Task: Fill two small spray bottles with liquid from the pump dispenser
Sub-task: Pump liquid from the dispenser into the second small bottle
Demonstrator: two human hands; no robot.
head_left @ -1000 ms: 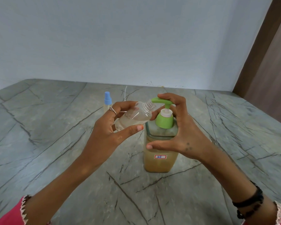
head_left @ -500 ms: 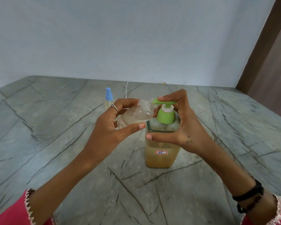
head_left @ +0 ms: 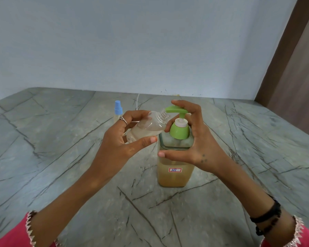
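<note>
Nearest the camera, two pink sleeves with pale zigzag trim frame the bottom corners, and a dark beaded bracelet point(head_left: 268, 217) circles the right wrist. Both forearms reach forward over a grey-green stone table point(head_left: 61, 175) veined with dark lines. Just past them stands the pump dispenser point(head_left: 175, 168), a square clear bottle partly filled with amber liquid and bearing a small red-bordered label point(head_left: 175, 169) marked 35. The right hand point(head_left: 198, 148) wraps around the dispenser's upper part, thumb laid across its front below the shoulder, while a finger rests on top of the green pump head point(head_left: 176, 110), whose stem is raised above the green collar. The left hand point(head_left: 119, 145), wearing a ring point(head_left: 123, 119), holds an uncapped small spray bottle point(head_left: 146, 128) between thumb and fingers, tilted on its side with its threaded neck pointing up towards the nozzle tip of the pump and very close to it; pale liquid lies in the bottle's lower part. Farther back, partly hidden behind the left hand, a second small spray bottle with a blue cap point(head_left: 118, 107) stands upright on the table. A thin white cord point(head_left: 137, 102) runs towards the plain pale blue wall point(head_left: 132, 41), and a brown wooden panel point(head_left: 296, 59) rises at the far right.
</note>
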